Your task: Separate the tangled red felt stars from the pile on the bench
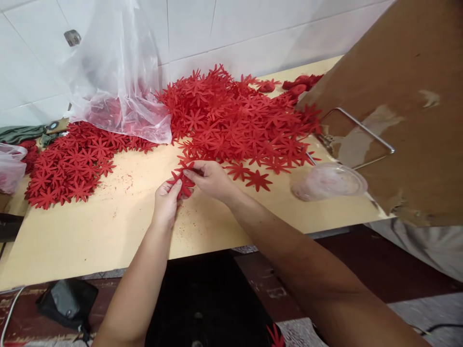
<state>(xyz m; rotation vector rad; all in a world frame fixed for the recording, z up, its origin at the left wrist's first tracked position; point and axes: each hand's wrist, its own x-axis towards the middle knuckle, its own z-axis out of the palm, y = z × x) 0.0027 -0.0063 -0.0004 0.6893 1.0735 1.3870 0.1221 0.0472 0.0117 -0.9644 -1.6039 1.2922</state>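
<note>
Nearest, two bare forearms reach up from the bottom edge over the pale wooden table (90,231). The left hand (165,201) and the right hand (210,179) meet just above the tabletop, both pinching the same red star-shaped felt flower cutout (183,182) between thumbs and fingertips, the left from below, the right from above. Red crumbs speckle the wood around them. Just beyond the right hand lie a few loose cutouts, and to the right a clear round plastic lid (327,181) rests near a brown cardboard sheet (408,96) that carries a metal wire loop. To the left sits a smaller heap of red cutouts (68,166); farther back a large heap of red cutouts (235,115) spreads toward the white tiled wall (253,29), beside a crumpled clear plastic bag (115,77).
</note>
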